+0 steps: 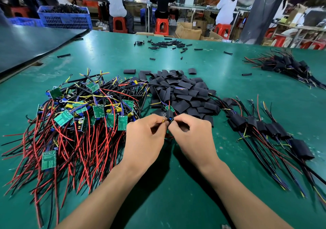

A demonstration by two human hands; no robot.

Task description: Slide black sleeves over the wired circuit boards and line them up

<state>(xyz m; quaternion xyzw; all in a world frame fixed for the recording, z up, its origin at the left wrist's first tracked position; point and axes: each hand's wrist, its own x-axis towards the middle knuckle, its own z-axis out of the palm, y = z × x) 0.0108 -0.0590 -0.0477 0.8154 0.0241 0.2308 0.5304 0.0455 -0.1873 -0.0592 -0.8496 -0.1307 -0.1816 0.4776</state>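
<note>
- My left hand [146, 135] pinches a yellow ring-terminal wire [163, 119], frame centre.
- My right hand [192, 131], fingers curled, pinches a black sleeve [168, 114]; circuit board [169, 108] pokes out above.

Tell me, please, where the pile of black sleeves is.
In the head view, the pile of black sleeves lies mid-table beyond the hands, unsleeved boards on its left, sleeved row on its right.

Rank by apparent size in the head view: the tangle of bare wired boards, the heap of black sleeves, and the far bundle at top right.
Largest: tangle of bare wired boards.
Then: heap of black sleeves.
Smallest: far bundle, though it lies farther from the camera, so its true size is unsure.
</note>
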